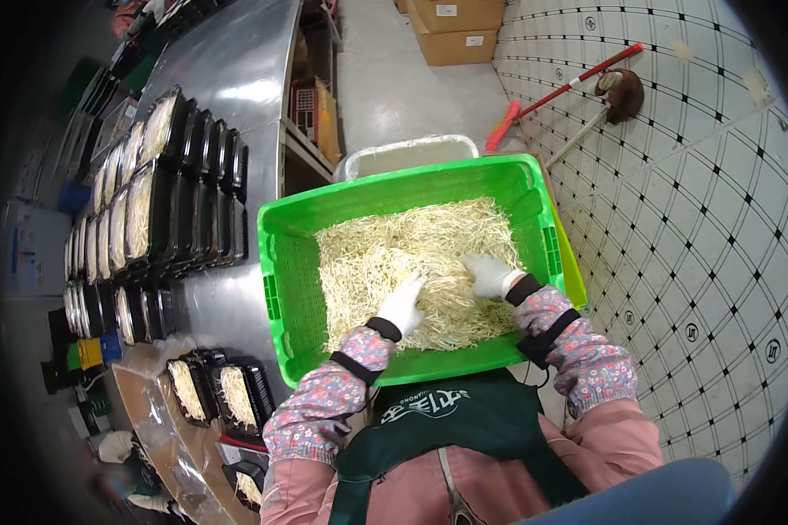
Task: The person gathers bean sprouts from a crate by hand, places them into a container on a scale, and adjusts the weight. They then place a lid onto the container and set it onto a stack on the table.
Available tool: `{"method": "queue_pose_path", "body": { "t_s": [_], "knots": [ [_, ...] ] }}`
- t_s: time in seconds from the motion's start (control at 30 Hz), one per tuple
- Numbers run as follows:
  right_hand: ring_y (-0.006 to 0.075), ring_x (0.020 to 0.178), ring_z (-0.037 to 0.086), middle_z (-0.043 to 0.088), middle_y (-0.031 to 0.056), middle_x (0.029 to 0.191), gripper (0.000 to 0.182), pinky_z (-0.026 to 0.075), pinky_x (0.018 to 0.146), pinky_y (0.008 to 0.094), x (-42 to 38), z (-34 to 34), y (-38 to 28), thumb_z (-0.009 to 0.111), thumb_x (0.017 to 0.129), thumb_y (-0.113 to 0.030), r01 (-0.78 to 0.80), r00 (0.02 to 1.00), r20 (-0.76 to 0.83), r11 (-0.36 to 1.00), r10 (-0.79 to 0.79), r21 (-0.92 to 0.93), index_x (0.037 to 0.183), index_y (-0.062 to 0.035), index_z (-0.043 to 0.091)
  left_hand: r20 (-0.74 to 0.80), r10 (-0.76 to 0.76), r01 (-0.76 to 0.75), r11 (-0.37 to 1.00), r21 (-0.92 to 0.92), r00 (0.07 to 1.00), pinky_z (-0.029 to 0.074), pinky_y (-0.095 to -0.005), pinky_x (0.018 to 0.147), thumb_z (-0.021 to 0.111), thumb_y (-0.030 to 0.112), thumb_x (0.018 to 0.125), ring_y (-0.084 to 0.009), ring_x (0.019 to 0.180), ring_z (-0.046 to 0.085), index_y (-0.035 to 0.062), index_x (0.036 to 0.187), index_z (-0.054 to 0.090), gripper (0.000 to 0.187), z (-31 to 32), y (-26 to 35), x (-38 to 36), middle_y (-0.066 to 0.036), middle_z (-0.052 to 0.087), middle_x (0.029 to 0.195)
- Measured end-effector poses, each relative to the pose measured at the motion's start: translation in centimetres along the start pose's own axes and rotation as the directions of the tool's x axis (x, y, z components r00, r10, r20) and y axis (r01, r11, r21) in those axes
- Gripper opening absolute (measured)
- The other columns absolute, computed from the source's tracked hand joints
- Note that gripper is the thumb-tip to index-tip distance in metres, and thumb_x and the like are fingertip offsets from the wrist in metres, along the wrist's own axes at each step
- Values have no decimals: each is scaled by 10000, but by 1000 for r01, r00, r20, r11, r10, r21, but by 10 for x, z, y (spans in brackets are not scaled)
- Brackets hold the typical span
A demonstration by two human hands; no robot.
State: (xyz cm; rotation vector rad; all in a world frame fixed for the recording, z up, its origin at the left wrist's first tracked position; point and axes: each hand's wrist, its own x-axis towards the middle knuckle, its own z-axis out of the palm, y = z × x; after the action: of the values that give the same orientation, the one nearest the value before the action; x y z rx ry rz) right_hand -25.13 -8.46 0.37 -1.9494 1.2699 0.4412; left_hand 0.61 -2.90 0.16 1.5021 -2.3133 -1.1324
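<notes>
A large green crate point(302, 206) holds a heap of pale bean sprouts point(368, 236). Both my hands wear white gloves and are in the crate. My left hand point(401, 306) lies on the sprouts near the middle, its fingers pointing up and right; the fingertips are partly among the strands. My right hand point(490, 276) is at the right side of the heap, with its fingers sunk into the sprouts and mostly hidden. A loose bunch of sprouts lies raised between the two hands.
Black trays of sprouts point(153, 210) stand stacked on a metal table point(228, 79) at the left. Below them, a cardboard box point(153, 411) holds more trays. Cartons point(455, 35) and a red-handled broom point(578, 80) are beyond the crate. Another person point(118, 477) is at the lower left.
</notes>
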Motion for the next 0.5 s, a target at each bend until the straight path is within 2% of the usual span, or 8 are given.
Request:
{"method": "queue_pose_path", "body": {
  "t_s": [0.07,0.13,0.17,0.2,0.27,0.3,0.4,0.5],
  "knots": [
    [393,1348,386,398,259,1454,786,324,1128,392,-1,-5,-5,662,786,-293,-6,1000,-21,1000,6,5,1430,38,358,-66,-61,53,992,-115,996,403,-382,1069,689,123,748,-363,1260,497,44,1331,520,612,-17,-3,-18,-239,524,1345],
    [396,1293,430,459,262,1362,935,348,1100,429,2,5,-12,738,728,-441,8,979,-206,1000,-4,19,1402,76,348,-9,-155,150,966,-210,988,410,-387,1059,677,147,779,-364,1225,527,46,1288,564,531,-30,-1,-32,-234,563,1299],
    [379,1252,462,462,267,1344,1087,375,1060,436,10,23,-11,789,635,-566,84,948,-304,996,-92,-37,1383,87,349,-25,-168,159,964,-214,986,410,-387,1059,677,147,779,-364,1225,527,46,1288,564,531,-33,3,-39,-234,563,1299],
    [379,1252,462,462,267,1344,1087,375,1060,436,3,26,-25,789,635,-566,102,948,-299,994,-112,-50,1383,87,349,-60,-194,178,963,-204,979,417,-375,1050,688,167,803,-343,1210,549,47,1281,573,506,-37,8,-46,-217,588,1273],
    [372,1166,518,509,274,1262,1071,415,993,445,-21,25,-63,807,616,-563,79,960,-244,968,-138,-237,1366,69,377,-104,-231,208,958,-198,967,424,-363,1040,698,187,827,-322,1195,571,47,1275,583,483,-45,17,-63,-199,613,1247],
    [342,1029,555,557,215,1122,976,444,889,446,-16,44,-61,839,607,-488,136,930,-298,953,-217,-272,1317,33,418,-140,-223,182,948,-260,965,428,-371,1032,666,179,837,-342,1178,570,51,1272,583,461,-49,23,-72,-204,609,1244],
    [353,1016,558,572,196,1111,903,449,876,455,-19,54,-59,848,610,-427,300,916,-214,934,-339,-193,1298,4,452,-246,-230,139,930,-339,942,438,-373,1015,630,162,853,-356,1158,574,50,1267,585,431,-56,34,-98,-193,618,1216],
    [367,1057,536,576,189,1124,878,421,941,457,-27,53,-51,822,643,-435,354,886,-247,917,-392,-184,1316,-8,455,-343,-258,104,907,-407,903,454,-368,988,629,131,853,-306,1114,599,50,1244,608,400,-58,41,-125,-169,631,1188]
  ]
}}
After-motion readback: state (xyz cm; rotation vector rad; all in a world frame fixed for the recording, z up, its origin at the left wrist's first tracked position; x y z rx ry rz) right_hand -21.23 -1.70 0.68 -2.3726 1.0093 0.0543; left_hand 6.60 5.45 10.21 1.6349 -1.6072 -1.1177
